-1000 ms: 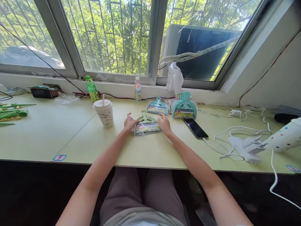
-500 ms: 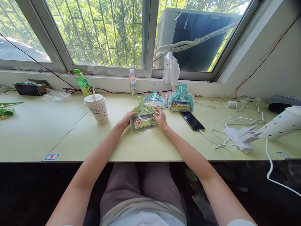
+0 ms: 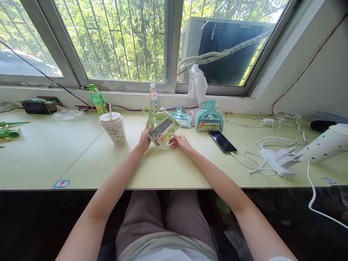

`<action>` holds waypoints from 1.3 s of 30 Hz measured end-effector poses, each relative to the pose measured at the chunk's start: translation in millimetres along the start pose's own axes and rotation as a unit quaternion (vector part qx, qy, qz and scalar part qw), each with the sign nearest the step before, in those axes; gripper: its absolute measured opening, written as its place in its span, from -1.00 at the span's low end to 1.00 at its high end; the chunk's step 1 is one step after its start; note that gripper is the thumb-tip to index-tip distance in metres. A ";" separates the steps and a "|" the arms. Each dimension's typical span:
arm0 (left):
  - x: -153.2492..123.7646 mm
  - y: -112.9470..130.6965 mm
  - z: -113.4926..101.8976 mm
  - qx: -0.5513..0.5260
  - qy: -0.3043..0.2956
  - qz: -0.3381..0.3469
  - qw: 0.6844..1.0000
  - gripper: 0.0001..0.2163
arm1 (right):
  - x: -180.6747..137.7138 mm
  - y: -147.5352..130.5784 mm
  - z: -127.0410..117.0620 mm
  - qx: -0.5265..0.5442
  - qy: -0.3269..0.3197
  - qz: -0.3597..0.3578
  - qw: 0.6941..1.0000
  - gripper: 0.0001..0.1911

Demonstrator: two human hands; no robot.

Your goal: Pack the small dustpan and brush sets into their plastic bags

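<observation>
My left hand [image 3: 145, 137] grips a green dustpan and brush set [image 3: 162, 127] in clear plastic wrap by its left side, fingers closed round the edge. The set is tilted above the table, its handle pointing up and left and its printed label slanting along the lower right. Close by the label's lower corner is my right hand [image 3: 180, 141], fingers loosely bent and apart; whether they touch the wrapper I cannot tell. Behind the set lies a blue wrapped dustpan set [image 3: 181, 118]. To its right stands a stack of teal dustpan sets [image 3: 209, 117].
A white lidded cup [image 3: 113, 129] with a straw stands left of my hands. A phone [image 3: 223, 141] on a charging cable lies to the right, near a white power strip [image 3: 276, 163]. Two bottles, a green one [image 3: 98, 99] and a clear one [image 3: 153, 98], stand by the window.
The green set has been lifted and turned, its handle swinging left and its label end swinging right. My right hand has come off its right side and moved slightly lower.
</observation>
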State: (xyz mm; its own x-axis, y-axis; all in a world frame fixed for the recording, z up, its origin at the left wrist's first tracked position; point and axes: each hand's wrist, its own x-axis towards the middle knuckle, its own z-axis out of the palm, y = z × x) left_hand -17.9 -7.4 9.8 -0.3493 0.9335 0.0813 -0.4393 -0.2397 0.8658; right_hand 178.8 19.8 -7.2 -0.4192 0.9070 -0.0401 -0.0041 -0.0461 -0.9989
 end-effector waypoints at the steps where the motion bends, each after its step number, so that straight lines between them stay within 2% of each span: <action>1: -0.9 1.9 0.0 0.001 -0.006 -0.009 1.000 -0.83 | 0.0 0.3 0.0 0.022 -0.007 0.009 1.000 -0.62; 3: -2.7 5.7 -1.0 0.016 -0.033 -0.039 0.999 -0.82 | 0.5 1.4 0.8 0.079 -0.004 0.000 0.997 -0.76; 6: -7.0 9.0 -3.3 0.067 -0.111 -0.095 0.987 -0.79 | 2.9 4.1 0.8 0.157 0.049 -0.035 0.986 -0.91; 9: -12.2 7.4 -3.6 0.113 -0.211 -0.135 0.961 -0.70 | 5.5 5.5 -3.7 0.187 0.117 -0.024 0.975 -0.76; 11: -13.2 4.7 -3.3 0.126 -0.247 -0.157 0.948 -0.66 | 6.2 5.1 -8.0 0.182 0.132 -0.014 0.974 -0.68; 13: -10.4 2.5 -4.1 0.129 -0.226 -0.160 0.952 -0.67 | 6.1 3.5 -11.5 0.165 0.132 -0.016 0.977 -0.62; 18: 7.7 2.7 -13.7 0.142 -0.043 -0.098 0.984 -0.74 | 4.0 -4.3 -12.3 0.127 0.113 -0.012 0.985 -0.53; 22: 16.1 5.4 -20.7 0.148 0.029 -0.060 0.987 -0.76 | 1.4 -11.4 -10.3 0.121 0.072 -0.012 0.990 -0.52; 25: 17.8 8.5 -24.0 0.172 0.037 -0.024 0.984 -0.69 | -0.3 -15.0 -15.9 0.111 0.070 -0.019 0.991 -0.53; 28: 18.5 12.6 -27.7 0.234 0.046 0.057 0.969 -0.56 | -1.3 -17.2 -28.7 0.070 0.046 -0.022 0.996 -0.49; 30: 17.9 14.0 -29.6 0.296 0.013 0.094 0.951 -0.50 | -1.2 -18.0 -37.2 0.036 0.007 -0.017 0.999 -0.42; 32: 16.1 13.5 -30.2 0.349 -0.038 0.094 0.931 -0.50 | -0.6 -18.1 -42.8 0.014 -0.024 -0.008 1.000 -0.37; 34: 13.1 12.1 -28.9 0.365 -0.061 0.084 0.925 -0.55 | 0.0 -17.7 -45.1 0.003 -0.038 -0.001 0.999 -0.36; 39: 7.7 12.3 -24.3 0.303 -0.050 0.068 0.949 -0.66 | -0.8 -20.2 -47.1 -0.009 -0.062 -0.004 0.998 -0.37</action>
State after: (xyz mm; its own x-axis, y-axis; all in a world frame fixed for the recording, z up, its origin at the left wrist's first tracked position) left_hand -46.2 -9.6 9.1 -0.2741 0.9332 0.2323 0.1704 -0.1906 0.9668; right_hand 222.0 39.7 11.9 -0.5287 0.8483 -0.0292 0.0074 -0.0298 -0.9995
